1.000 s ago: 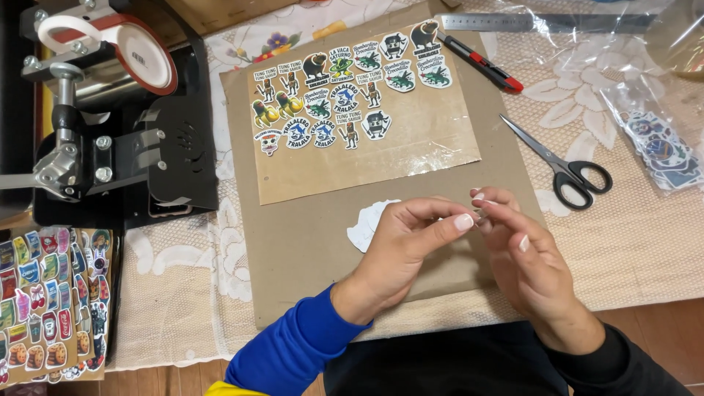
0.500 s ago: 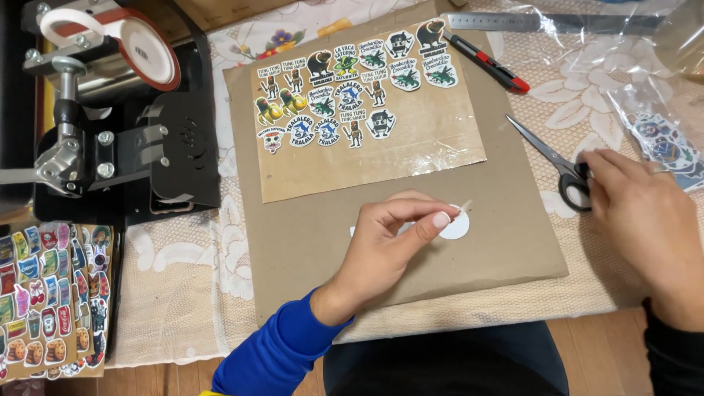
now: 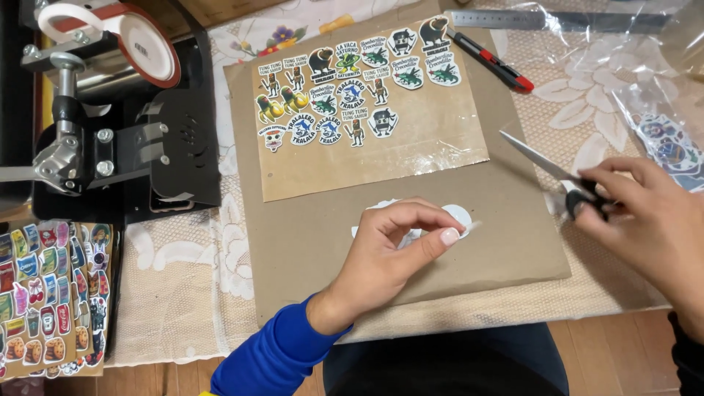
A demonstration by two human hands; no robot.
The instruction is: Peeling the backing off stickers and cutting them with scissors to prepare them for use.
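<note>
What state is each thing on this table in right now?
Scissors: lifted by the right hand, blades shut.
White cut-out: pinched by the left hand.
Sticker sheet: lying flat on brown card.
Red knife: lying untouched.
Press: holds a mug.

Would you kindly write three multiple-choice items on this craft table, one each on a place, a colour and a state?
1. Where does the red-and-black utility knife lie?
A. right of the sticker sheet
B. on the black press
C. in the left hand
2. What colour is the left sleeve?
A. green
B. blue
C. white
3. What is the right hand doing?
A. resting empty
B. holding the ruler
C. gripping scissors

Answers: 1 A, it rests on the cardboard's top right edge; 2 B, the cuff is plainly blue; 3 C, its fingers wrap the black handles, blades pointing away.
</note>
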